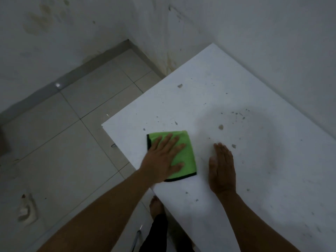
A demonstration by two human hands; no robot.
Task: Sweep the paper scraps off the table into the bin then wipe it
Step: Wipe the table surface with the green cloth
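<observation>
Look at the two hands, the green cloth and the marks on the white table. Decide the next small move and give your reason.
Probably slide the left hand, pressing flat on the green cloth, away from the near edge and to the right, toward the grey specks still dotting the white table. The right hand lies open beside the cloth, near those marks, so it should lift clear first.

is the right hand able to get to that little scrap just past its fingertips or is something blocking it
Probably yes. The right hand lies open on the table, and the scrap sits just beyond its fingertips with only bare tabletop between. The green cloth is off under the left hand.
</observation>
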